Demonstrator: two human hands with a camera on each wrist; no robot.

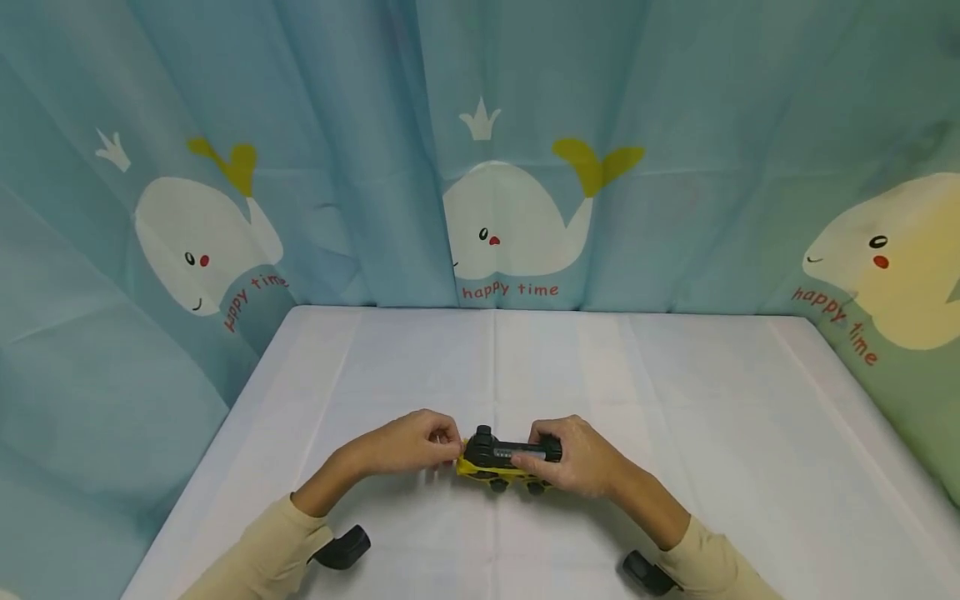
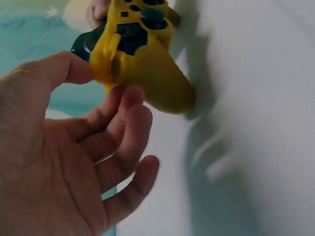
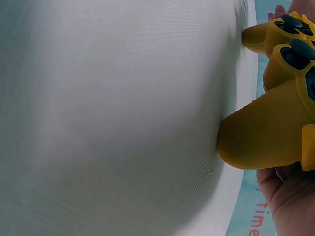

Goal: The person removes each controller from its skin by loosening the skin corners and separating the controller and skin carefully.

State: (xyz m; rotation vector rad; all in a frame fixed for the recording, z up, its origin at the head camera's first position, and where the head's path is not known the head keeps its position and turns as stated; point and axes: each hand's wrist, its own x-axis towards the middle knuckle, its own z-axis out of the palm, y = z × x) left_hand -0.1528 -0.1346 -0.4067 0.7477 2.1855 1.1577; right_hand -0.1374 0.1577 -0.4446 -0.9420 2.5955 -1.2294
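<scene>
A black game controller [image 1: 517,451] stands tilted over the white table, its yellow silicone cover [image 1: 480,472] around the thumbstick side and the grips. The back with the shoulder buttons is bare black in the head view. My left hand [image 1: 414,442] pinches the edge of the cover at the controller's left end. In the left wrist view, the thumb and index finger of that hand [image 2: 74,142] meet at the yellow cover [image 2: 152,78], while the other fingers are loosely bent. My right hand [image 1: 581,457] grips the controller's right end, thumb across its back.
A white cloth covers the table [image 1: 675,400]. Blue curtains [image 1: 360,150] printed with whales hang behind and at both sides. Black wrist devices [image 1: 343,548] sit at both forearms, close to the tabletop.
</scene>
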